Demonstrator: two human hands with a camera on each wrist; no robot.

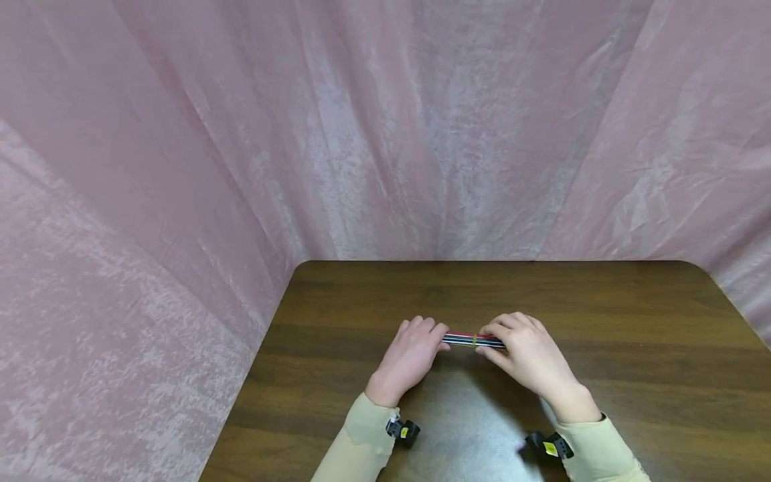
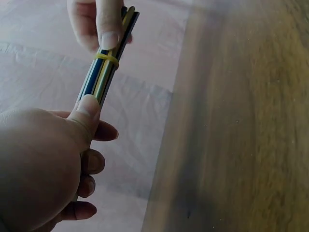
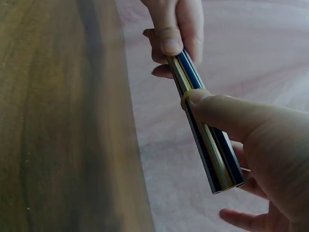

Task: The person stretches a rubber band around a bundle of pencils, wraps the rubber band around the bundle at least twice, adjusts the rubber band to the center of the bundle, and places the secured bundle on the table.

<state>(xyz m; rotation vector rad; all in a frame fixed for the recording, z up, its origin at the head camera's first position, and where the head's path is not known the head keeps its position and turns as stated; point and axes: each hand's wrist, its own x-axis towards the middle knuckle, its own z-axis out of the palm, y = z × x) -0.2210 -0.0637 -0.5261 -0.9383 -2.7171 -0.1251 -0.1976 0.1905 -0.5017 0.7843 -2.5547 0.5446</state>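
A slim bundle of pencils point(image 1: 459, 340), dark blue, yellow and red with pale stripes, is held level above the table between both hands. A yellow rubber band point(image 2: 107, 59) goes round it near the middle. My left hand point(image 1: 412, 351) grips one end, thumb on the near side and fingers curled behind. With thumb and fingers my right hand point(image 1: 533, 355) pinches the other part. In the right wrist view its thumb point(image 3: 217, 108) lies against the band, and the flat ends of the pencils point(image 3: 217, 157) stick out past it. The left end is hidden in the left hand.
Below the hands is a brown wood-grain table point(image 1: 337, 301) with rounded far corners. Pink velvety curtains point(image 1: 385, 134) hang behind it and along the left side. A small black camera sits on each wrist, over pale sleeves point(image 1: 361, 442).
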